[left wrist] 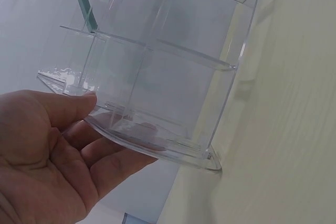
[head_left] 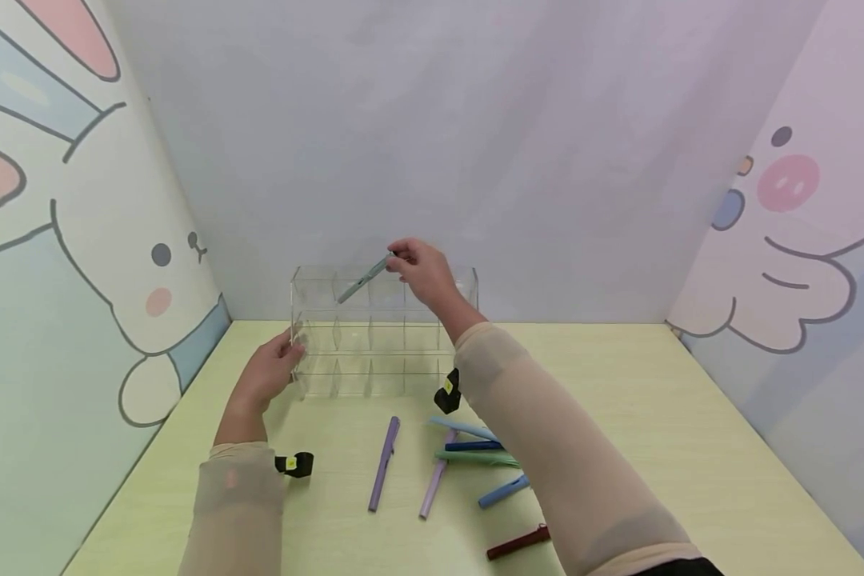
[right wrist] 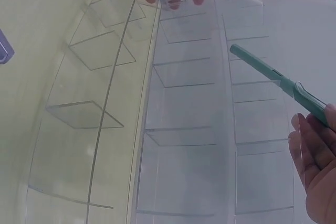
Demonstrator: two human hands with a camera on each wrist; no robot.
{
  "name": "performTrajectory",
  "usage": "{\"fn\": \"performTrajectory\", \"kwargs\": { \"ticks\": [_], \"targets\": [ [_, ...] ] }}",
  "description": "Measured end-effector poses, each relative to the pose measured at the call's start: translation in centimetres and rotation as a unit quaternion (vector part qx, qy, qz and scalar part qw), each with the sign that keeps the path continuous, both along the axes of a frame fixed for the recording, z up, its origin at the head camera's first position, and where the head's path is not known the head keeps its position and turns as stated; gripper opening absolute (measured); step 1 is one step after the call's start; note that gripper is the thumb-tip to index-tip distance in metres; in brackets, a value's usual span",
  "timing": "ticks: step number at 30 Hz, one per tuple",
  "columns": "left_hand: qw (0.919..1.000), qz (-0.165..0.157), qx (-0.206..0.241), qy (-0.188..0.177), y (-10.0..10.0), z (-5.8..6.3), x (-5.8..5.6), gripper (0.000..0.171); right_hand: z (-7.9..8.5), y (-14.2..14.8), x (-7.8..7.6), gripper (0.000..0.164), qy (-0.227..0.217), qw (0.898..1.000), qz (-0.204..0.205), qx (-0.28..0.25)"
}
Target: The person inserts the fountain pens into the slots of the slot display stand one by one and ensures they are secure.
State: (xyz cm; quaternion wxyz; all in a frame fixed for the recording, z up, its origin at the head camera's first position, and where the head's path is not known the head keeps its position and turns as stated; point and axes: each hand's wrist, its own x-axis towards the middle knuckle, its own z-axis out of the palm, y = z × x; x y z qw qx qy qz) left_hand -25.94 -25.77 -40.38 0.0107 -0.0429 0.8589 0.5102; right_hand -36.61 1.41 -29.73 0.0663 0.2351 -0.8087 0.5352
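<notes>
Right hand pinching green pen near clip end, free end slanting down-left from fingers over clear organizer. Left hand gripping organizer's side wall between thumb and fingers. Pen possibly slipping or swinging if one-end pinch is proving weak; free end perhaps catching on divider edges, transparency hiding them. Organizer looking like thin, glossy plastic, forming boxy compartments; pen appearing slim, smooth, cylindrical. Darker purple pen lying nearer person than both hands, on pale tabletop.

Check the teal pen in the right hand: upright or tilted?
Tilted: in the head view, the teal pen slants down-left from the right hand.
</notes>
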Motion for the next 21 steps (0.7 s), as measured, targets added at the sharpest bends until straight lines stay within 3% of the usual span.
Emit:
{"fn": "performTrajectory", "kwargs": {
  "ticks": [6, 14, 21],
  "targets": [
    [1.0000, -0.002, 0.002, 0.002, 0.1, 0.0, 0.0, 0.056, 0.2, 0.1, 0.2, 0.027, 0.011, 1.000, 0.004, 0.022],
    [1.0000, -0.004, 0.002, 0.006, 0.2, -0.2, -0.1, 0.058, 0.2, 1.2, 0.2, 0.045, 0.021, 0.999, -0.002, 0.042],
    [0.9999, -0.011, 0.000, 0.010, -0.1, -0.5, -0.1, 0.058, 0.6, 2.8, 0.0, 0.048, 0.046, 0.997, -0.004, 0.054]
  ]
}}
